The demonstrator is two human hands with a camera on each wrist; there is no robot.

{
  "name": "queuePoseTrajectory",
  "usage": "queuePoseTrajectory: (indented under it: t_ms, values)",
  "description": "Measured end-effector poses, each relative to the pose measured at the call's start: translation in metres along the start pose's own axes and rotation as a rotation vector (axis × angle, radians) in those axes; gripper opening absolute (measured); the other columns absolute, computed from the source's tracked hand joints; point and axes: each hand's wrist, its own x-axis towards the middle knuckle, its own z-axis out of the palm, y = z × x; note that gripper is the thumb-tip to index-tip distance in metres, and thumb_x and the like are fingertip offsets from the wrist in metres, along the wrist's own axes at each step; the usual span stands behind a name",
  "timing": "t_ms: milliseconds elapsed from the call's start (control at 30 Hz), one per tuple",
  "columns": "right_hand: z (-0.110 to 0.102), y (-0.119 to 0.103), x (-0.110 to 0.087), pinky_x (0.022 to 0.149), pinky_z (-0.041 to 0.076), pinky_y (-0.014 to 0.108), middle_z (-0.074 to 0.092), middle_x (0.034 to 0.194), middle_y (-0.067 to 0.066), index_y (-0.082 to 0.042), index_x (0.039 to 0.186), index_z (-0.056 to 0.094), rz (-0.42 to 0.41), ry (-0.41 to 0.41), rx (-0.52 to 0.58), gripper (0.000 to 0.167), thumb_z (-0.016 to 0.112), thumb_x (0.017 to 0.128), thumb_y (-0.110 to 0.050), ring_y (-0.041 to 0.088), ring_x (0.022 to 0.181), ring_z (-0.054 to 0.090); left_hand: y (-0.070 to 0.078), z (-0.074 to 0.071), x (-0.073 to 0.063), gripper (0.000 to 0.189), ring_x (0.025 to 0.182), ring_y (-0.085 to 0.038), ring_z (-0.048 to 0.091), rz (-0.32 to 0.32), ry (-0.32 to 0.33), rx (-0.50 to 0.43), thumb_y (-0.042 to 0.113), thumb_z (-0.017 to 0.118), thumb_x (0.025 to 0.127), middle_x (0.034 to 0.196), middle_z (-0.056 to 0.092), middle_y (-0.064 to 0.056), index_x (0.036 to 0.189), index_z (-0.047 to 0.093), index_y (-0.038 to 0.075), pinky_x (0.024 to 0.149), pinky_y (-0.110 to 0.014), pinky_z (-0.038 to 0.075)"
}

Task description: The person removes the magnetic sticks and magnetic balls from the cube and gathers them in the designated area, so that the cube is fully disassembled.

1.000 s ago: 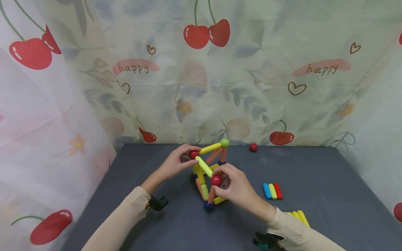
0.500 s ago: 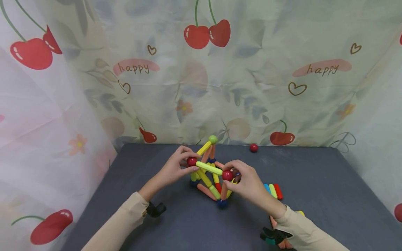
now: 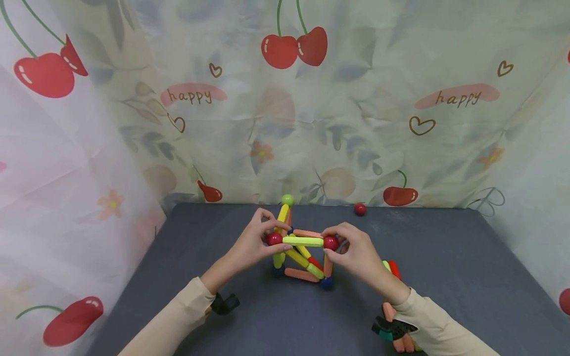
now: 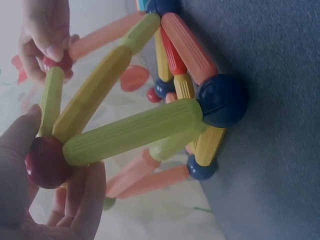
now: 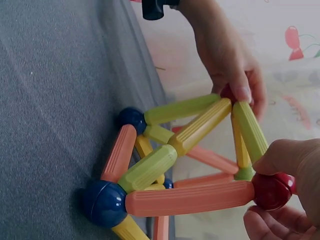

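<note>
A frame of magnetic rods and balls stands on the dark table. My left hand [image 3: 249, 244] pinches the red ball [image 3: 274, 239] at its upper left corner between thumb and fingers. With thumb and fingers, my right hand [image 3: 358, 254] grips another red ball [image 3: 331, 243] at the upper right corner. A yellow-green rod [image 3: 303, 241] spans level between the two balls. From the right-hand ball an orange rod [image 5: 190, 199] runs down to a blue ball [image 5: 104, 203] on the table. Behind, a light green ball [image 3: 287, 200] tops the frame, joined by a yellow rod [image 3: 282, 213].
A loose red ball [image 3: 360, 209] lies near the table's back edge. Beside the right forearm are a red rod [image 3: 394, 270] and a yellow-green one, partly hidden. Several orange rods [image 3: 403, 343] lie by the right wrist. A printed curtain [image 3: 338, 118] hangs behind the table.
The frame has turned: its front blue ball and right red ball swung right, the green ball left. My right hand moved right and slightly up with its ball; the left-hand ball came lower.
</note>
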Motion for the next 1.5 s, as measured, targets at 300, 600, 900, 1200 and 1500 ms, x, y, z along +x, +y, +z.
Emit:
queuePoseTrajectory:
  t_ms: [300,600,900,1200,1500]
  values:
    - [-0.001,0.001,-0.0009,0.065,0.056,0.024,0.065,0.103,-0.002,-0.019,0.105,0.073,0.007,0.004,0.014,0.026,0.08,0.081,-0.012,0.01,0.083,0.058,0.0052,0.0042,-0.0008,0.021,0.08,-0.016,0.054,0.003,0.042,-0.001,0.027,0.083,0.081,0.107,0.039,-0.004,0.098,0.075,0.018,0.062,-0.019,0.053]
    - [0.0003,0.0022,-0.003,0.065,0.056,0.022,0.064,0.104,-0.004,-0.021,0.104,0.073,0.008,0.017,0.052,0.023,0.078,0.084,-0.013,0.01,0.085,0.06,0.007,0.0043,-0.0013,0.02,0.079,-0.016,0.054,0.012,0.045,-0.014,0.027,0.083,0.081,0.106,0.038,-0.004,0.097,0.075,0.018,0.063,-0.019,0.053]
    - [0.0025,0.0026,-0.0057,0.062,0.056,0.023,0.065,0.101,-0.001,-0.019,0.102,0.075,-0.02,0.066,0.082,0.022,0.079,0.083,-0.008,0.011,0.083,0.06,0.0052,0.0067,-0.0021,0.02,0.082,-0.016,0.053,0.019,0.057,-0.004,0.026,0.083,0.08,0.106,0.038,-0.004,0.097,0.075,0.018,0.063,-0.018,0.053]
    - [0.0049,0.003,-0.0072,0.063,0.055,0.022,0.062,0.102,-0.001,-0.018,0.096,0.074,-0.049,0.113,0.029,0.025,0.082,0.078,-0.003,0.012,0.083,0.059,0.0045,0.0081,-0.0029,0.02,0.079,-0.015,0.055,0.024,0.069,-0.009,0.025,0.084,0.079,0.106,0.038,-0.004,0.096,0.076,0.018,0.062,-0.018,0.054]
    - [0.0054,0.0027,-0.008,0.07,0.057,0.027,0.06,0.103,-0.003,-0.02,0.095,0.072,-0.07,0.12,-0.014,0.029,0.085,0.075,-0.003,0.011,0.086,0.059,0.0064,0.0081,-0.0029,0.021,0.08,-0.015,0.055,0.005,0.073,-0.001,0.024,0.085,0.079,0.106,0.039,-0.004,0.096,0.076,0.017,0.063,-0.017,0.054]
